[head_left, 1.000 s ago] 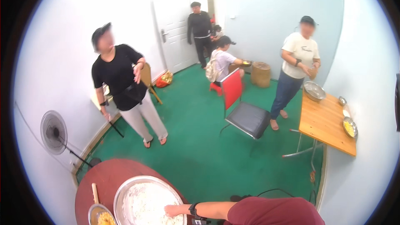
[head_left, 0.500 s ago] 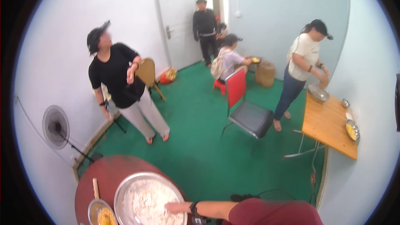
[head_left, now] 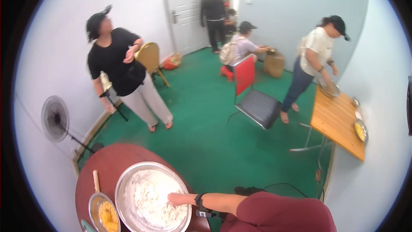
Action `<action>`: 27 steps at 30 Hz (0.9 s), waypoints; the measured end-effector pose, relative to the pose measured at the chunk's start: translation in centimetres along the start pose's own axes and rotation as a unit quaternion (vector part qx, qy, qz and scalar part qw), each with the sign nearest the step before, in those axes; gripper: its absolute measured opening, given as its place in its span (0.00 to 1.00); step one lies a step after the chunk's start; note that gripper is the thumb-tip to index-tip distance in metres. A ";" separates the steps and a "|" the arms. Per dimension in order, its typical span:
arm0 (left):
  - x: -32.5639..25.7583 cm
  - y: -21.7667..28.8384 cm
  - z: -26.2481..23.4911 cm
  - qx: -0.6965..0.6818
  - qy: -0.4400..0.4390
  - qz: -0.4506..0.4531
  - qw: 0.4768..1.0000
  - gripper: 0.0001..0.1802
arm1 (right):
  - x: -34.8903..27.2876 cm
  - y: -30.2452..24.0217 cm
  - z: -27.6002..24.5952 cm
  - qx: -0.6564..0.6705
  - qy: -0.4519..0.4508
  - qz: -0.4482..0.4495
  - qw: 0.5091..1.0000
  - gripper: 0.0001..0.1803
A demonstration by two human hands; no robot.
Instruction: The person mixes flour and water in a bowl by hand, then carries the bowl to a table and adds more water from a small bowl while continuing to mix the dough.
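Note:
My right hand [head_left: 177, 199] reaches from the lower right into a wide metal basin [head_left: 123, 212] of loose white flour [head_left: 148, 193]. Its fingers are down in the flour near the basin's right side and cannot be made out. A dark band circles that wrist, below a maroon sleeve. To the basin's left stands a smaller metal bowl [head_left: 94, 205] of yellow crumbly food [head_left: 108, 215], with a pale wooden handle [head_left: 96, 181] at its far rim. Both vessels rest on a round red-brown table [head_left: 133, 151]. My left hand is out of the picture.
A fan [head_left: 56, 118] and a person in black [head_left: 116, 62] stand beyond the table. A red-and-black chair [head_left: 257, 103] is mid-room. At right, another person [head_left: 317, 58] works over a bowl on a wooden table [head_left: 337, 122]. More people are near the door.
The view has tilted down, showing more of the basin and smaller bowl. My right hand stays in the flour. The person at right has lowered a hand into their bowl.

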State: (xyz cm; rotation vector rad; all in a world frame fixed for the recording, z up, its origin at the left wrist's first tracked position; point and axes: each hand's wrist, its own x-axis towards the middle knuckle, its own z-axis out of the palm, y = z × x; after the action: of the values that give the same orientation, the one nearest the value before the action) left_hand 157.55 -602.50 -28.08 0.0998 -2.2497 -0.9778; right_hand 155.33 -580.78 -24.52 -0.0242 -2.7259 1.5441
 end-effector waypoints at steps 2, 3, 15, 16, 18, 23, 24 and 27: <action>-0.3 0.3 0.2 -0.007 -0.014 -0.032 0.999 0.27 | -0.3 -0.2 0.4 0.011 -0.004 -0.007 1.000 0.16; -0.3 0.2 -0.5 0.000 -0.013 -0.052 0.999 0.28 | -0.4 0.2 0.4 0.022 -0.029 -0.001 0.999 0.16; 3.7 8.5 -3.9 -0.116 -0.035 -0.198 0.973 0.34 | 2.0 2.5 0.0 -0.023 -0.003 0.048 0.999 0.12; 3.4 8.4 -4.1 -0.113 -0.029 -0.204 0.972 0.34 | 1.9 3.0 0.3 -0.013 -0.026 0.001 1.000 0.13; 3.3 7.7 -4.7 -0.105 -0.025 -0.213 0.971 0.34 | 1.8 -0.4 -0.6 -0.054 -0.124 0.010 0.991 0.14; 2.4 6.5 -3.7 -0.108 -0.029 -0.183 0.977 0.33 | 0.1 0.0 -1.2 -0.384 -0.166 0.043 0.907 0.17; 2.6 6.6 -4.8 -0.090 -0.033 -0.172 0.980 0.33 | -0.5 -1.4 -1.2 -0.379 -0.166 0.037 0.910 0.19; 3.2 8.2 -5.9 -0.111 -0.022 -0.205 0.972 0.36 | -0.7 -3.4 -2.1 -0.355 -0.207 0.048 0.910 0.25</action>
State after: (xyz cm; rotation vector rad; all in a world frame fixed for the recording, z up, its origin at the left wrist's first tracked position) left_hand 160.19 -601.31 -17.87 0.4605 -2.1864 -1.4549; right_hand 156.04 -580.74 -20.49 0.1876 -3.5068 0.5137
